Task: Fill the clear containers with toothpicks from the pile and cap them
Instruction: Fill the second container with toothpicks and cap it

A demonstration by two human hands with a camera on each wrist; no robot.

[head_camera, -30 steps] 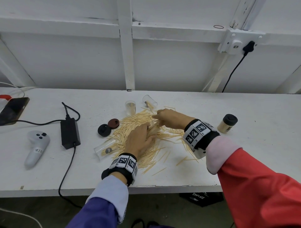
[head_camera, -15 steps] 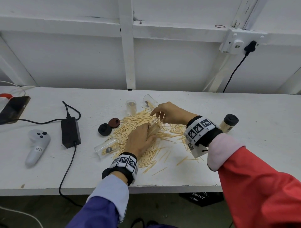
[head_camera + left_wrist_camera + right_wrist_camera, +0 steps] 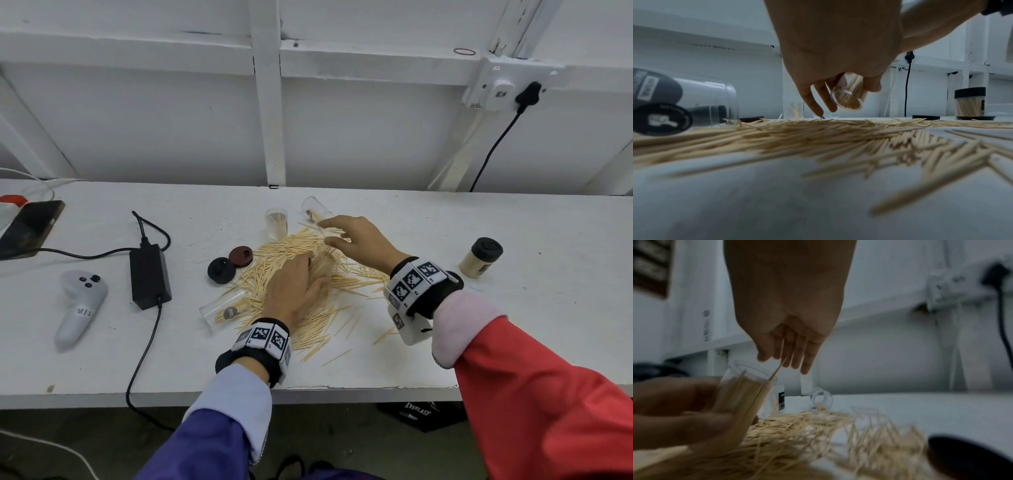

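Left hand (image 3: 293,291) grips toothpick-filled container (image 3: 849,95) — right hand (image 3: 363,240) hovers, fingers loose.

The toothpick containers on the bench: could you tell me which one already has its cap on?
The full container at the far right, standing upright under a black cap. The other containers in view are open, and two loose caps lie left of the pile.
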